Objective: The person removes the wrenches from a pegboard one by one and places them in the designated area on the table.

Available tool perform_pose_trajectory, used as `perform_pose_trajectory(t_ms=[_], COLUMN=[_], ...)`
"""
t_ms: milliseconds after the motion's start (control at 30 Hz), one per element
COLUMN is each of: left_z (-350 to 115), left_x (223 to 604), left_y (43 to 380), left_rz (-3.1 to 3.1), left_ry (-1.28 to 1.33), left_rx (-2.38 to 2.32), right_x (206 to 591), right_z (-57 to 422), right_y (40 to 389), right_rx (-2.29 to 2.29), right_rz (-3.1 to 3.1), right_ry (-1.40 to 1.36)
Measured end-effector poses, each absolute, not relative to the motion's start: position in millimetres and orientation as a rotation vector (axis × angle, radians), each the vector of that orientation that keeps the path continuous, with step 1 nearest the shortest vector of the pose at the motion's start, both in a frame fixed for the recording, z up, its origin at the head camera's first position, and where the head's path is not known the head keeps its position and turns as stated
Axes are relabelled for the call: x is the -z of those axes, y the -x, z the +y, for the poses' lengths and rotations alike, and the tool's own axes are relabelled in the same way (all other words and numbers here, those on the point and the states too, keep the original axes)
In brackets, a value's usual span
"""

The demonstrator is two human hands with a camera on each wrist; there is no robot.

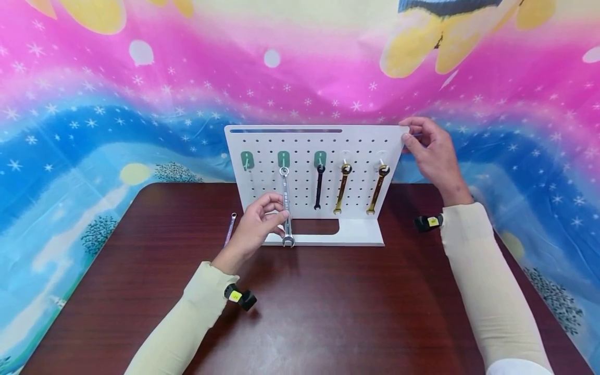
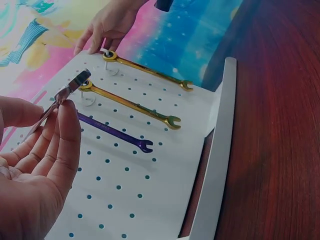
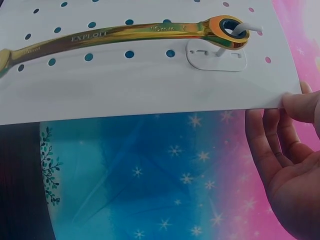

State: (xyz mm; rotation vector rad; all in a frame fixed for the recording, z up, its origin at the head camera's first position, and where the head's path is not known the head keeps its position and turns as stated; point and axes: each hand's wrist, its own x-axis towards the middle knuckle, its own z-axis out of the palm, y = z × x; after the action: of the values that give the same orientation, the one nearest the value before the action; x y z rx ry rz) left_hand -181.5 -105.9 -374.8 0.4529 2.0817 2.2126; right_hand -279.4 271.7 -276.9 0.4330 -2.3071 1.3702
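My left hand (image 1: 255, 224) pinches a silver combination wrench (image 1: 285, 195) between thumb and fingers, its open end hanging down. The ring end is at the second green hook (image 1: 283, 158) of a white pegboard (image 1: 361, 133); I cannot tell whether it is over the peg. In the left wrist view, the wrench (image 2: 62, 95) is seen nearly end-on in the left hand (image 2: 42, 165). With thumb in front and fingers behind, my right hand (image 1: 433, 156) grips the board's upper right corner. Near that hand hangs a gold wrench (image 3: 125, 34) on a white hook (image 3: 217, 57).
A second gold wrench (image 1: 343, 190) and a dark wrench (image 1: 319, 188), purplish in the left wrist view, hang on the board. The leftmost green hook (image 1: 247, 160) bears nothing. Another wrench (image 1: 230, 229) is left of the board on the brown table (image 1: 328, 312). A patterned cloth (image 1: 300, 99) hangs behind.
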Motion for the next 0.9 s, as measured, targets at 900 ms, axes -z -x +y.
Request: perform_pose_trajectory(t_ms=[900], left_z=[-107], left_x=[361], left_y=[175], left_rz=[2.04], left_ry=[-0.47], left_rx=[-2.248], right_x=[276], right_z=[273], right_y=[280], right_rx=[-1.357], right_rz=[-2.323], right_ry=[-0.457])
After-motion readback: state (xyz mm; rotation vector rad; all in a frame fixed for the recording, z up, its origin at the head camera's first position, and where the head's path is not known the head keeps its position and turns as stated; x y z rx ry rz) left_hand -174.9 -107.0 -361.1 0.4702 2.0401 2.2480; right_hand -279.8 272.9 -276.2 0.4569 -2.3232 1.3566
